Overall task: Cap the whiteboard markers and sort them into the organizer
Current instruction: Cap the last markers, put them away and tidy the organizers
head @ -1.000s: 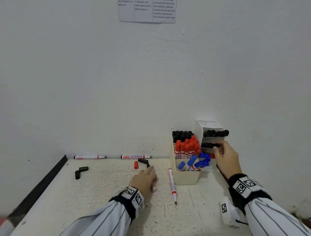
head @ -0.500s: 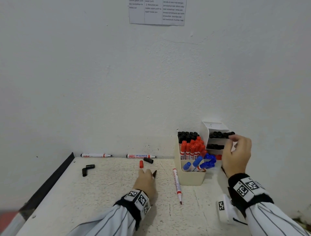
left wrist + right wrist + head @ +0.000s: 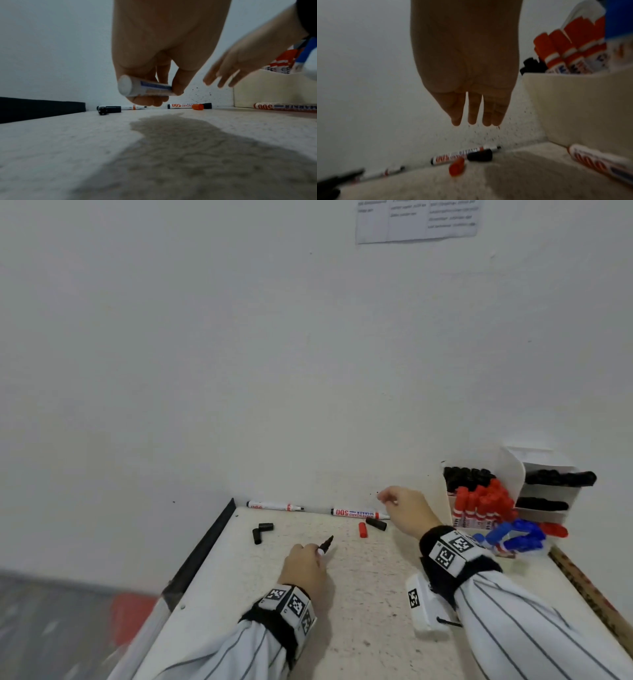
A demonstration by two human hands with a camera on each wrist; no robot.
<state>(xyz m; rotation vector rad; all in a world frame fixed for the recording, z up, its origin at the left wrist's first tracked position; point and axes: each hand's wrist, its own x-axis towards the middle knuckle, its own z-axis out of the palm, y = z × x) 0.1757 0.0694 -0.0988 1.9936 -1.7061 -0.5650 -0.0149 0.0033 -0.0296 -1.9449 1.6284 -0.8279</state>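
My left hand [image 3: 317, 549] grips an uncapped black marker [image 3: 137, 88]; its dark tip [image 3: 327, 542] points away over the table. My right hand [image 3: 385, 498] hovers open with straight fingers [image 3: 476, 115], holding nothing. It hangs just above a loose black cap [image 3: 376, 523] and a red cap [image 3: 362, 529]. Two uncapped markers [image 3: 274, 505] [image 3: 356, 512] lie along the wall. The cream organizer [image 3: 274, 88] at the right holds black, red and blue capped markers [image 3: 479, 505]. A red marker [image 3: 599, 162] lies beside it, hidden by my arm in the head view.
Two more black caps [image 3: 262, 532] lie at the left near the table's dark edge strip [image 3: 205, 546]. A white box [image 3: 548, 491] with black markers stands behind the organizer. A wooden ruler [image 3: 589, 587] runs along the right edge.
My right hand left the white box at the right and swung left over the loose caps. The head view turned left. My left hand keeps the black marker.
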